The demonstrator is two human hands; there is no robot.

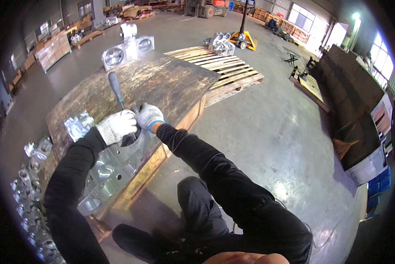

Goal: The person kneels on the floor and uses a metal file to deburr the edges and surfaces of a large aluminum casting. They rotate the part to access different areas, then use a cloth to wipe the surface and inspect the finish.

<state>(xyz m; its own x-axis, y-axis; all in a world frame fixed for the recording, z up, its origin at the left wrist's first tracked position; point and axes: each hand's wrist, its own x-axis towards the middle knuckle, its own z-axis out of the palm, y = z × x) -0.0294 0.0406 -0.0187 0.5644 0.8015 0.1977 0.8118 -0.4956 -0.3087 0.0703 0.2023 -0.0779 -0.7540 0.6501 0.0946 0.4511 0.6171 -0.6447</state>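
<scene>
My left hand (118, 126), in a white knitted glove, is closed at the metal shaft of a tool with a long dark-grey handle (114, 86). The handle points up and away; whether it is a file or a screwdriver I cannot tell. Close beside it, my right hand (149, 116), gloved with a blue cuff edge, is closed with its fingers by a small dark piece that is mostly hidden. Both hands are over a shiny machined metal casting (111, 169) with round bores, at the near edge of the worn wooden table (162, 79). A dark opening shows below my hands.
A smaller metal block (79, 124) sits left of my hands. More castings (126, 50) stand at the table's far end. Several metal parts (28, 198) are heaped at lower left. Beyond the table are a slatted pallet (224, 70) and a yellow pallet jack (246, 40).
</scene>
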